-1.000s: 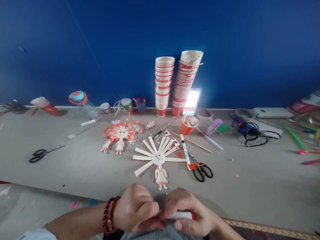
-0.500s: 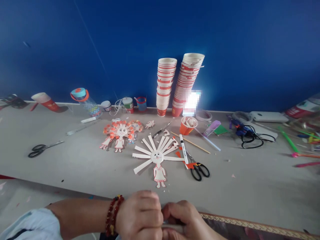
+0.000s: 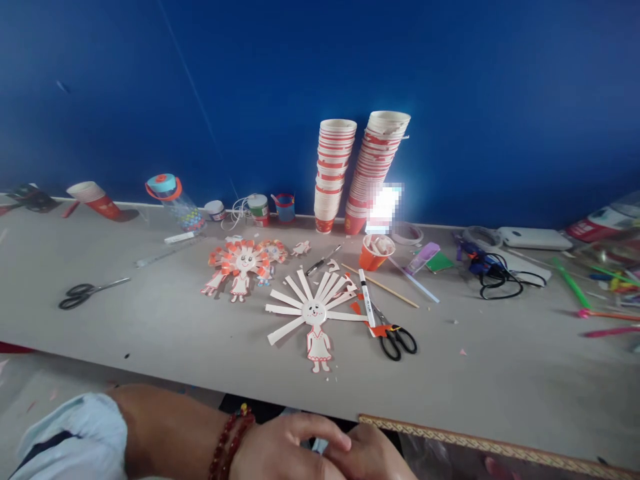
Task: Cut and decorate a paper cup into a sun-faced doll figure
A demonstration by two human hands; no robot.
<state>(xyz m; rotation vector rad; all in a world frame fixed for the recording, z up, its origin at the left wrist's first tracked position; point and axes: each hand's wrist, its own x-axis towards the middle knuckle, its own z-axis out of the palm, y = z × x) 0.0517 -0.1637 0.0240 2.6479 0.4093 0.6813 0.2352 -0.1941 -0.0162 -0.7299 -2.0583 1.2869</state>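
Observation:
My left hand (image 3: 287, 447) and my right hand (image 3: 373, 452) are together at the bottom edge, below the table's front edge. The left hand lies across the right, its fingers closed over it. My right hand's fingers are mostly hidden, and I cannot see anything held. Ahead of them on the table lies a paper doll (image 3: 319, 347) with a smiling round face and white strips fanning out like hair. A white marker (image 3: 367, 299) and black-handled scissors (image 3: 397, 341) lie to its right, with orange paper scraps. Left of it are dolls with orange-tipped strips (image 3: 242, 263).
Two tall stacks of paper cups (image 3: 334, 177) stand by the blue wall. An orange cup of scraps (image 3: 376, 255) sits before them. A second pair of scissors (image 3: 90, 292) and a clear bottle (image 3: 175, 203) are left; dark cables (image 3: 493, 267) lie right.
Both hands have moved down. The left hand has turned from a raised fist with knuckles forward to lying over the right hand. The things on the table stay in place.

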